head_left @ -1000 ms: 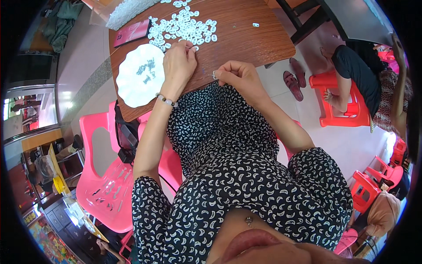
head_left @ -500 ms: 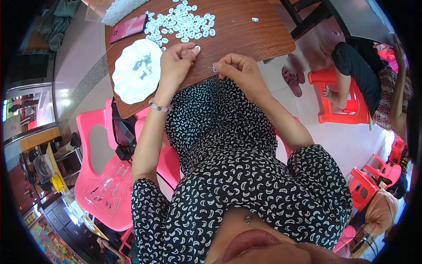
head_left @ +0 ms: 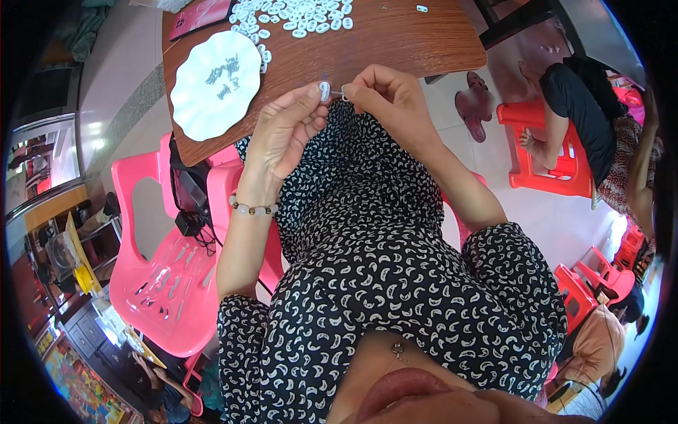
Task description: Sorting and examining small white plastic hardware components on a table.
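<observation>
Just off the front edge of the table, my left hand (head_left: 288, 131) pinches a small white oval piece (head_left: 325, 90) with dark openings between thumb and fingers. My right hand (head_left: 393, 106) faces it, thumb and forefinger closed on a small thin metal piece (head_left: 344, 92). The metal reaches toward the oval piece; whether it passes through is too small to tell. Left of my hands lies a white wavy-rimmed plate (head_left: 194, 106) bearing a scatter of little grey metal bits (head_left: 224, 76). Many similar white oval pieces (head_left: 304, 15) are heaped at the back of the brown table (head_left: 395, 42).
A pink flat case (head_left: 201, 17) lies at the table's back left, beside a bag of white pieces (head_left: 173, 4). One loose oval piece (head_left: 421, 8) sits apart at right. A pink chair (head_left: 166, 290) stands left; someone's bare foot rests by a red stool (head_left: 551, 159).
My left hand has come right and toward me from beside the heap, bringing the white oval piece up to the metal piece in my right hand. The whole view has shifted slightly.
</observation>
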Demonstrator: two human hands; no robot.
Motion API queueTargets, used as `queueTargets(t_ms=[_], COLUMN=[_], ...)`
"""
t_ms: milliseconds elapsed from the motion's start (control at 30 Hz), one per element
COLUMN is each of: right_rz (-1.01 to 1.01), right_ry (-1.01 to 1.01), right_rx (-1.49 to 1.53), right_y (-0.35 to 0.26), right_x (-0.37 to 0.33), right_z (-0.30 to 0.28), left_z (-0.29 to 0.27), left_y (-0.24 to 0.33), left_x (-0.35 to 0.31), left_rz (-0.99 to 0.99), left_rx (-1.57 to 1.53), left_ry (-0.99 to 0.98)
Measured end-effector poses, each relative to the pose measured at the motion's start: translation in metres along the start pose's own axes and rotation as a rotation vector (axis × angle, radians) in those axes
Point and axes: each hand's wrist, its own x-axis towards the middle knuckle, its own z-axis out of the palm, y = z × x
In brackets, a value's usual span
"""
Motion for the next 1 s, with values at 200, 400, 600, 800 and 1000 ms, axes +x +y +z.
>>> queueTargets(t_ms=[200, 400, 600, 800, 1000], right_rz=[-0.015, -0.025, -0.042, -0.060, -0.049], right_ry=[-0.002, 0.031, 0.040, 0.047, 0.055], right_rx=[-0.051, -0.072, -0.085, -0.103, -0.098], right_y=[0.002, 0.007, 0.011, 0.015, 0.013], right_x=[-0.001, 0.001, 0.002, 0.002, 0.002], right_z=[0.000, -0.001, 0.001, 0.001, 0.001], left_z=[0.001, 0.000, 0.002, 0.005, 0.004], left_y=[-0.003, -0.004, -0.003, -0.004, -0.006], left_x=[-0.002, -0.002, -0.004, -0.006, -0.006], left_rz=[0.015, 0.036, 0.064, 0.118, 0.127], left_rx=[0.022, 0.040, 0.068, 0.126, 0.124], left_ry=[0.011, 0.001, 0.004, 0.032, 0.037])
